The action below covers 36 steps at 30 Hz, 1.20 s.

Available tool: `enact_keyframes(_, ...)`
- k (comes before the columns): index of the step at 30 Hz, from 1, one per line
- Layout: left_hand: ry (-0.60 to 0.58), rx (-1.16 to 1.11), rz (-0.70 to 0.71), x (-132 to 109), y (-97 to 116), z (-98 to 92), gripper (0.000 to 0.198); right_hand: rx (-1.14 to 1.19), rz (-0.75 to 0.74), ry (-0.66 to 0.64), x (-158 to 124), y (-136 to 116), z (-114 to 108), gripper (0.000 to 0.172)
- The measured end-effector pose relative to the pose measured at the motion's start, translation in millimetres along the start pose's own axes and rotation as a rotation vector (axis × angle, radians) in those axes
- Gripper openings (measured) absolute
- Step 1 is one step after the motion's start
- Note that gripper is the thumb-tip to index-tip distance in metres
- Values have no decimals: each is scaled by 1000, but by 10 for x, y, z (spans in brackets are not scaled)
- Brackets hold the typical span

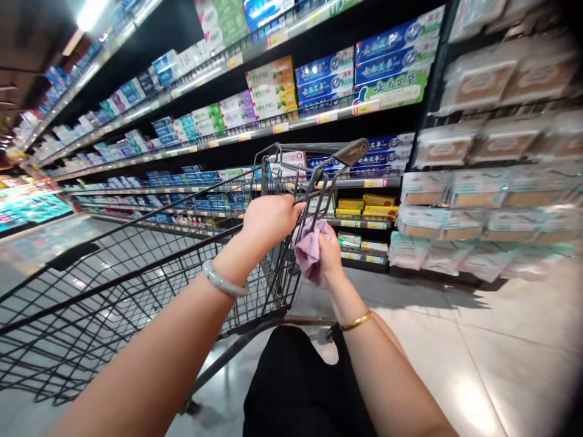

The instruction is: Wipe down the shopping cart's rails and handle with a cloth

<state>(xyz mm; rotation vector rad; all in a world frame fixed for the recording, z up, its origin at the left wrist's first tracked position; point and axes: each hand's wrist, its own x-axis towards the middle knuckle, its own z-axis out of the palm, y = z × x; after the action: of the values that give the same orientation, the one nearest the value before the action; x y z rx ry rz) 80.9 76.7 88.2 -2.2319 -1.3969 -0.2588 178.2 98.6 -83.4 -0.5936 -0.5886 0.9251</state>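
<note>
A dark wire shopping cart stands in front of me and to the left, its grey-ended push handle pointing right. My left hand, with a pale bangle at the wrist, is closed on the wire frame just below the handle; its fingertips are partly hidden. In my right hand, a crumpled light purple cloth is pinched and pressed against the wires at the cart's rear end. A gold bracelet sits on the right wrist. The cloth hides part of the wires behind it.
Long shelves of boxed goods run along the far side of the cart. Blue boxes and yellow boxes stand on them. Plastic-wrapped packs hang at the right. Shiny grey floor extends below.
</note>
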Motion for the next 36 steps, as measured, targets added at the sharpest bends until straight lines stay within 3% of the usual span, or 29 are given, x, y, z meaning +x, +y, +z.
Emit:
enact_keyframes(6, -25, -74, 102, 5, -47, -81, 39, -92, -118, 60, 44, -212, -86, 32)
enact_keyframes(9, -19, -55, 36, -76, -147, -155, 43, -311, -108, -65, 83, -246, -191, 30)
enact_keyframes(11, -92, -29, -25, -142, -193, -174, 50, -423, -55, -166, 107, -240, -268, 30)
enact_keyframes(13, -135, 14, -74, -199, -204, -151, 57, -466, -41, -182, 104, -249, -311, 29)
enact_keyframes(18, -43, 118, -132, -250, -136, 6, 60, -500, -309, 15, -11, -358, -262, 35)
enact_keyframes(21, -14, 138, -124, -227, -104, 66, 60, -533, -428, 24, -51, -433, -233, 31)
enact_keyframes(25, 39, 133, -105, -184, -57, 90, 61, -608, -694, 4, -40, -571, -186, 32)
enact_keyframes(27, 59, 126, -99, -166, -19, 92, 61, -655, -825, -36, -55, -626, -125, 34)
enact_keyframes(32, 64, 134, -63, -128, 90, 93, 55, -773, -999, -337, -88, -641, 32, 34)
enact_keyframes(34, 77, 126, -52, -113, 123, 99, 54, -768, -1012, -271, -7, -662, 22, 33)
enact_keyframes(36, 99, 110, -67, -95, 150, 109, 56, -712, -985, -68, 119, -718, -32, 34)
